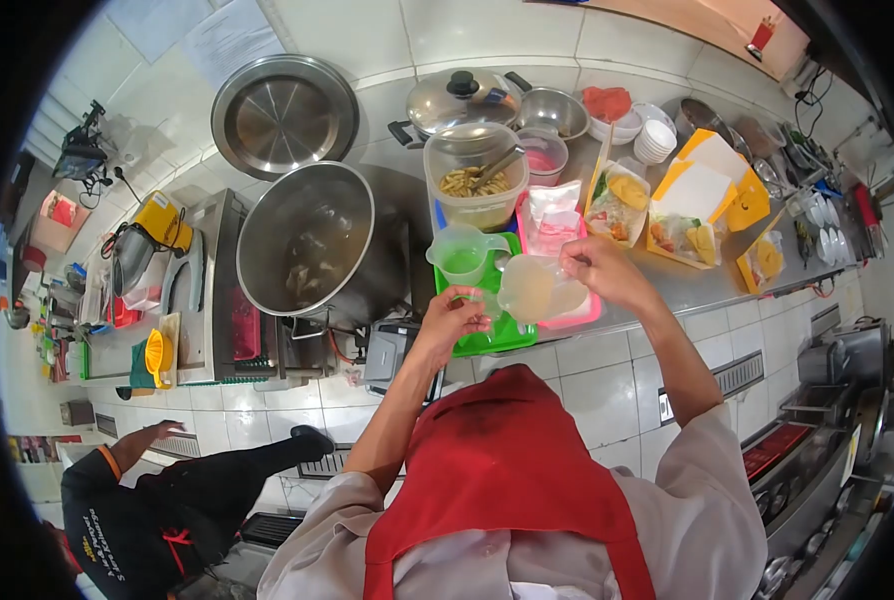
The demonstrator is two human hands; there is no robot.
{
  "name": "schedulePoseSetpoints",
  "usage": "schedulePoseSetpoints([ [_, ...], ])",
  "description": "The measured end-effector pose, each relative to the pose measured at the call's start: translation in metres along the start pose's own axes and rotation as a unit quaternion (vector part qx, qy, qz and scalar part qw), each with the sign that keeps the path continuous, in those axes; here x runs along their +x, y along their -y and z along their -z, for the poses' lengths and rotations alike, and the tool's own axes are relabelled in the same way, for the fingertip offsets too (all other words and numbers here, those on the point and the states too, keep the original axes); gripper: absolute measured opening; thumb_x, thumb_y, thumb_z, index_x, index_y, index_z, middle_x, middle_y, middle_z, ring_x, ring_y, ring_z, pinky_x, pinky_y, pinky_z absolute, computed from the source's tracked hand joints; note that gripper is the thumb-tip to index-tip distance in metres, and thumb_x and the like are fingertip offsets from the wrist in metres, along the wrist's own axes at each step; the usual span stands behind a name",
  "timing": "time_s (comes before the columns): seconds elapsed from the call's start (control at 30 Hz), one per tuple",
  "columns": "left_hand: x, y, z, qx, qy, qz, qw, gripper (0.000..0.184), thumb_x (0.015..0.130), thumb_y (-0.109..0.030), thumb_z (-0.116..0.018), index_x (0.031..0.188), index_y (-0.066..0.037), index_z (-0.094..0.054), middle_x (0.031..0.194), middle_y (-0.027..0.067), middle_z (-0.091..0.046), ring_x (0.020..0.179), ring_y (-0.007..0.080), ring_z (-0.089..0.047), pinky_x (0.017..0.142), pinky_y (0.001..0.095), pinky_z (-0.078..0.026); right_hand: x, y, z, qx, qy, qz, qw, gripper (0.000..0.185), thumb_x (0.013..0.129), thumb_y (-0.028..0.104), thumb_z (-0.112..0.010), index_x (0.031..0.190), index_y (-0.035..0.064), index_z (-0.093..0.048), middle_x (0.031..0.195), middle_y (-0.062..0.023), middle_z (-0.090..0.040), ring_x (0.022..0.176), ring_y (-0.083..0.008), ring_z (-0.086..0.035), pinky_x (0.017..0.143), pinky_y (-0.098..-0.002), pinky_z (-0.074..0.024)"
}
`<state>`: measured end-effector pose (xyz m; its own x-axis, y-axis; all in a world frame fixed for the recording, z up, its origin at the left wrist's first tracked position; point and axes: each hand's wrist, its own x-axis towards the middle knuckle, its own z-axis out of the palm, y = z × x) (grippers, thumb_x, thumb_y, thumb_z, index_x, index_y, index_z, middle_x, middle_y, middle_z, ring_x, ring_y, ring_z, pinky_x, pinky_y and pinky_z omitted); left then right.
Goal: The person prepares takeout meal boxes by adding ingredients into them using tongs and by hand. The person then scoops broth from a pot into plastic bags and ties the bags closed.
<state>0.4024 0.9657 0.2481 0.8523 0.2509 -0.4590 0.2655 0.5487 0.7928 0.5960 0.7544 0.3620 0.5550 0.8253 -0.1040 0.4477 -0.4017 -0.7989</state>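
Observation:
A translucent plastic jug point(529, 288) with pale, cloudy liquid is between my hands, over the front of the counter. My left hand point(453, 322) is closed on its clear handle side. The fingers of my right hand point(607, 270) pinch its opposite rim. Just behind, a second clear jug point(459, 252) stands on a green tray point(494, 338). A pink tray point(579, 316) lies partly under the held jug, with small white-and-pink packets point(552, 215) on it. Beyond them, a clear tub point(475, 210) holds pale cut food and a utensil.
A tall steel pot point(302, 240) of broth stands left. Yellow food boxes point(682, 255) with filled contents line the right counter. A lidded pot point(462, 100) and steel bowl point(554, 112) stand behind. A co-worker in black point(167, 515) is at lower left.

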Motion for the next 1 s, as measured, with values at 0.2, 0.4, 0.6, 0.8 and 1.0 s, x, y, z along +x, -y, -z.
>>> schedulePoseSetpoints([
  [0.2,-0.001,-0.002,0.0,-0.002,0.001,0.003,1.0,0.028,0.092,-0.006,-0.067,0.117,0.001,-0.057,0.087,0.0086,-0.064,0.079,0.0209,-0.07,0.074,0.0341,-0.06,0.001,0.007,-0.001,-0.018,-0.001,-0.011,1.0,0.02,0.089,0.015,-0.059,0.078,-0.0014,-0.06,0.066,-0.0146,-0.055,0.063,-0.0252,-0.051,0.062,-0.0397,-0.0403],
  [0.4,-0.003,-0.002,0.002,-0.008,0.004,0.002,1.0,0.029,0.092,-0.006,-0.067,0.118,0.002,-0.057,0.088,0.0087,-0.063,0.08,0.0217,-0.07,0.075,0.0345,-0.06,0.0,0.013,-0.003,-0.021,-0.002,-0.004,1.0,0.018,0.088,0.014,-0.059,0.078,-0.0015,-0.06,0.069,-0.0163,-0.057,0.065,-0.0276,-0.053,0.063,-0.0406,-0.0407],
  [0.6,-0.006,-0.002,0.002,-0.002,0.002,0.003,1.0,0.028,0.092,-0.006,-0.066,0.117,0.002,-0.056,0.089,0.0094,-0.062,0.081,0.0222,-0.07,0.076,0.0348,-0.06,0.001,0.015,-0.003,-0.037,0.002,-0.004,0.999,0.017,0.086,0.013,-0.059,0.077,-0.0015,-0.058,0.069,-0.0166,-0.056,0.065,-0.0297,-0.053,0.063,-0.0415,-0.0401],
  [0.8,-0.007,-0.002,0.001,-0.001,0.0,0.0,1.0,0.027,0.092,-0.005,-0.066,0.117,0.002,-0.057,0.088,0.0095,-0.062,0.081,0.0222,-0.069,0.076,0.0343,-0.06,0.003,0.011,-0.004,-0.058,0.009,0.008,0.998,0.013,0.085,0.011,-0.058,0.079,-0.0012,-0.058,0.069,-0.0154,-0.056,0.065,-0.0274,-0.052,0.063,-0.0403,-0.0411],
  [1.0,-0.009,-0.002,0.0,0.002,-0.004,0.0,1.0,0.027,0.093,-0.005,-0.065,0.117,0.003,-0.057,0.087,0.0093,-0.062,0.08,0.022,-0.069,0.075,0.0343,-0.06,0.004,0.012,-0.006,-0.043,0.011,0.005,0.999,0.012,0.082,0.011,-0.058,0.078,-0.0006,-0.058,0.07,-0.0179,-0.056,0.065,-0.0315,-0.053,0.063,-0.0427,-0.0404],
])
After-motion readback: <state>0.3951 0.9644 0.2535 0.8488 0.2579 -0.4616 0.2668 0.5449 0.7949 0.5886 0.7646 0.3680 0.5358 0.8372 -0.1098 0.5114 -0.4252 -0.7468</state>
